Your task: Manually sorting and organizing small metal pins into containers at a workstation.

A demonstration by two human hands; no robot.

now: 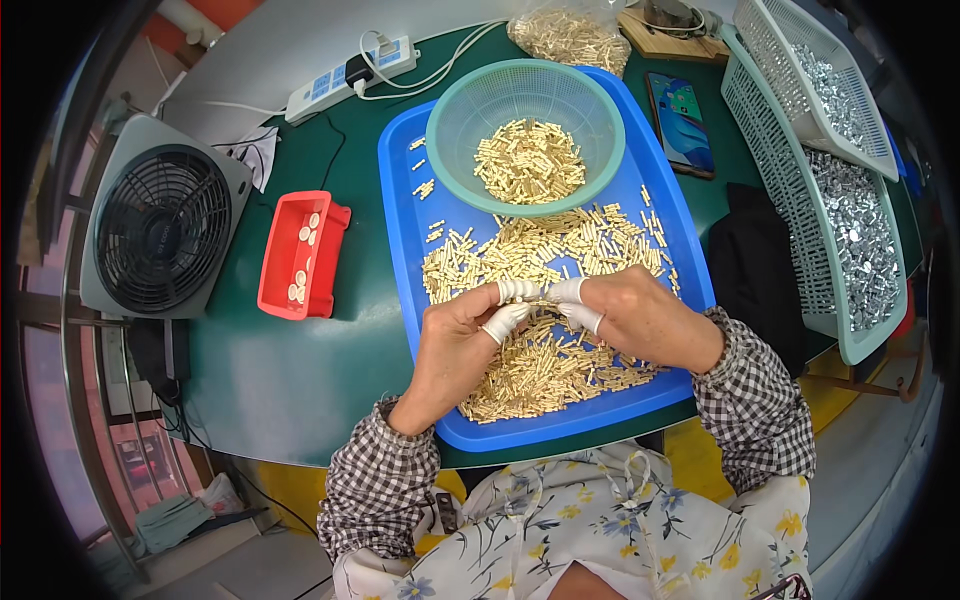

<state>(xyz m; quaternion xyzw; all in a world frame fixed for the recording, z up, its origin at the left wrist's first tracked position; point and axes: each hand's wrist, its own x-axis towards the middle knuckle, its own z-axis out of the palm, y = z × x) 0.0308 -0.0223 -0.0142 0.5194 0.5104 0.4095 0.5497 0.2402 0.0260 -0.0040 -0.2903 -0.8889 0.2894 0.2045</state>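
Observation:
A blue tray (pixel 400 250) lies on the green table and holds a wide heap of small brass-coloured pins (pixel 540 250). Over the middle of the heap my left hand (pixel 455 345) and my right hand (pixel 640 315) meet, fingertips together, with white finger cots on thumbs and forefingers. They pinch several brass pins between them. A pale green mesh bowl (pixel 470 100) rests on the far end of the tray with more pins (pixel 530 160) inside.
A red bin (pixel 275 270) with a few white pieces sits left of the tray, a grey fan (pixel 160 230) beyond it. A power strip (pixel 350 75), a bag of pins (pixel 570 35), a phone (pixel 680 125) and baskets of silver parts (pixel 850 230) stand behind and right.

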